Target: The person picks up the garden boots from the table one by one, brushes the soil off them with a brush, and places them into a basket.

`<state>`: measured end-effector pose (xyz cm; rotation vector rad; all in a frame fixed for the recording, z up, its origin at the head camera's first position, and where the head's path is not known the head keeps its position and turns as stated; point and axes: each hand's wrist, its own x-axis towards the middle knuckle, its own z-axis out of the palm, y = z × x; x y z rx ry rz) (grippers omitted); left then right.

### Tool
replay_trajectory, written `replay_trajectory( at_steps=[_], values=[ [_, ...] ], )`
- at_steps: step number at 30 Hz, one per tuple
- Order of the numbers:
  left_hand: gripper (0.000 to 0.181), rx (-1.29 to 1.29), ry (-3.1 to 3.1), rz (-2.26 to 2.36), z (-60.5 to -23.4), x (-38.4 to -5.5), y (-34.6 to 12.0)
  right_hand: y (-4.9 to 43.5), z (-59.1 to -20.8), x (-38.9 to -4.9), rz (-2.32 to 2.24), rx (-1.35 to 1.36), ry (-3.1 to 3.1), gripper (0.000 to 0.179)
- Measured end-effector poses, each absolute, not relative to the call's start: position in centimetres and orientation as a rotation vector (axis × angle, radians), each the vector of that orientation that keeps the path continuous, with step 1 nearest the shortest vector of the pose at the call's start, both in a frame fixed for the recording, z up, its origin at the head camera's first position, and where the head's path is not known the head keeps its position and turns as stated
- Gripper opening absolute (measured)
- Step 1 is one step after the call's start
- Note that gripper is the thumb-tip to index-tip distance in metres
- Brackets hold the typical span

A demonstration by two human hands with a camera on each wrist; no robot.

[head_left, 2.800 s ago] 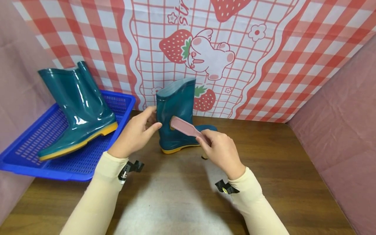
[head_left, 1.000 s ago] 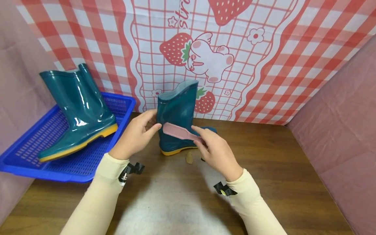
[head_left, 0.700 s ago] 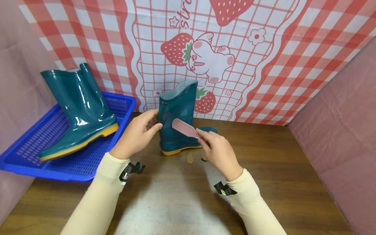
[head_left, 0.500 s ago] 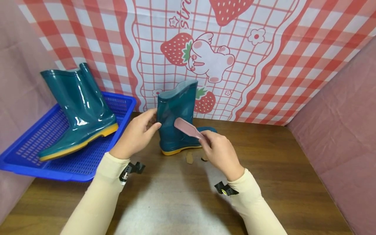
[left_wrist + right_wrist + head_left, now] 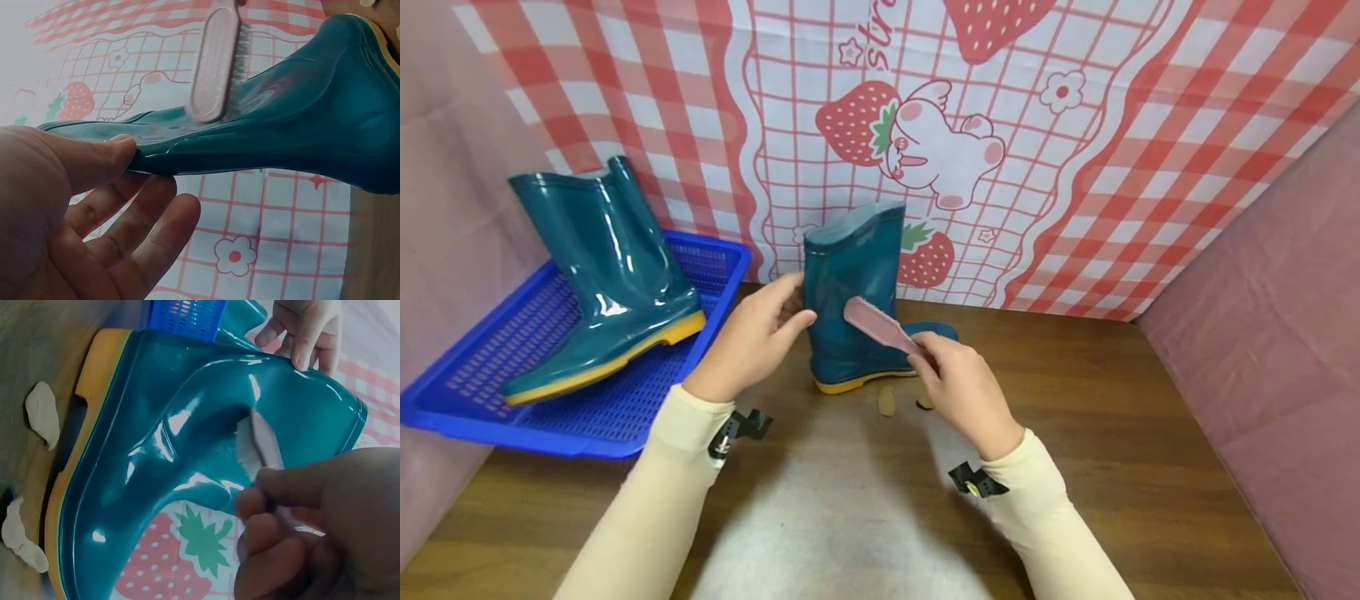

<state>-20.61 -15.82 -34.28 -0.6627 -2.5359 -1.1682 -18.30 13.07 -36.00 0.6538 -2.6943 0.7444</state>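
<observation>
A dark green rain boot (image 5: 853, 275) with a yellow sole stands upright on the table. My left hand (image 5: 752, 337) pinches the back edge of its shaft, the thumb on the near side and the fingers behind, as the left wrist view shows. In my right hand (image 5: 962, 383) is the handle of a pink scrub brush (image 5: 876, 323). Its white bristles (image 5: 248, 450) face the side of the shaft, right at the surface. Two flat tan pieces (image 5: 42, 415) lie beside the sole; the right hand partly hides one of them in the head view.
At the left sits a blue plastic basket (image 5: 730, 258), with a matching green boot (image 5: 613, 250) in it that leans over its rim. A red and white strawberry-print cloth (image 5: 940, 150) hangs close behind the standing boot. Pink cloth (image 5: 1285, 267) walls the right side.
A tan patch under the brush on the shaft is gone, and a second tan piece lies on the table. The brush dipped left and low, then rose again. The left hand kept its place.
</observation>
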Motion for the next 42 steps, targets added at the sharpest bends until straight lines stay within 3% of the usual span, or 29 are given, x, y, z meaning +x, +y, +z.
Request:
replay_trajectory(
  at_steps=[8,15,29,42],
  values=[
    [0.042,-0.634,-2.545,-1.173,-34.4,-20.7,-15.8,13.9,-35.7,-18.1,0.725,0.531,-2.781,0.011],
    [0.047,-0.621,-2.530,-1.180,-34.3,-20.7,-15.8,14.7,-34.1,-17.8,0.789,0.495,-2.701,0.019],
    [0.047,-0.621,-2.512,-1.245,-34.2,-20.8,-16.1,18.4,-33.8,-17.2,0.802,0.554,-2.604,0.012],
    [0.037,-0.586,-2.325,-1.497,-34.8,-20.8,-15.1,18.2,-34.0,-17.0,0.744,0.514,-2.657,0.012]
  ],
)
